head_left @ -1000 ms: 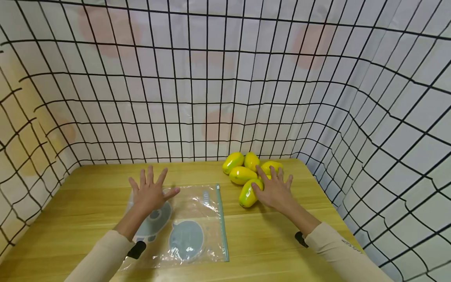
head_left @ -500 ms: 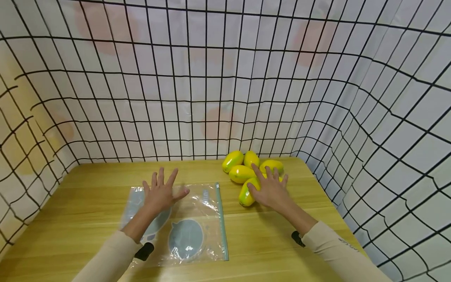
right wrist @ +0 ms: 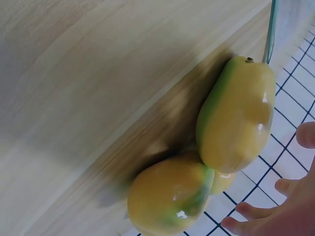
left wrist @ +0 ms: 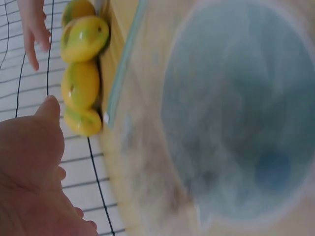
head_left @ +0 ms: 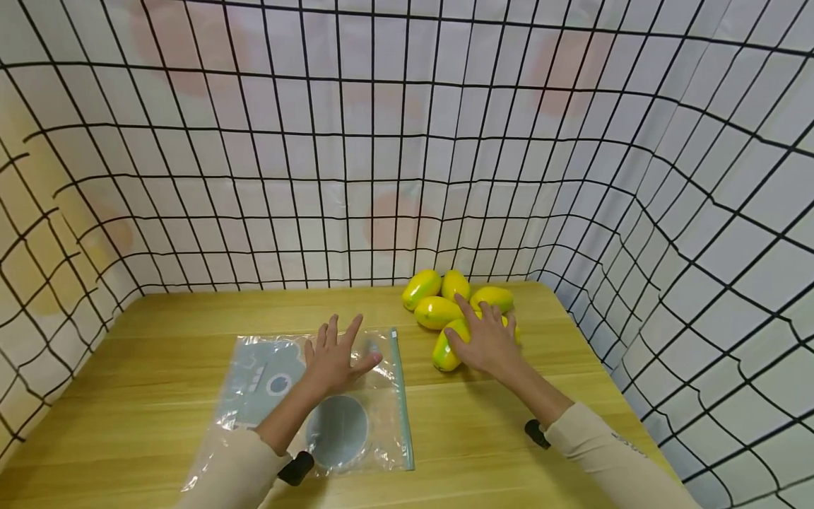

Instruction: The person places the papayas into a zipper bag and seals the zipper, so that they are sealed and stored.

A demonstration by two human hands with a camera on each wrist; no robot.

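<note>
My left hand (head_left: 331,364) is spread with straight fingers above a clear zip bag (head_left: 376,442), which lies flat with grey-blue printed shapes and a teal zip strip along its right edge. Nothing is in that hand. My right hand (head_left: 490,343) hovers with spread fingers over the near part of a group of several glossy yellow-green mangoes. The nearest mango (head_left: 447,353) sits just left of its thumb. Another mango behind is partly covered by the fingers. In the right wrist view, the fingers stand beside a large mango (right wrist: 236,118), apart from it.
The remaining mangoes, such as one at the back left (head_left: 421,288), lie near the rear edge of the wooden table (head_left: 127,367). Black wire mesh (head_left: 318,180) stands behind and at both sides, with pale patterned cloth beyond it.
My left hand has moved right across the bag, from its left part toward the zip strip. My right hand has shifted slightly left over the mangoes. The mangoes and bag stay put.
</note>
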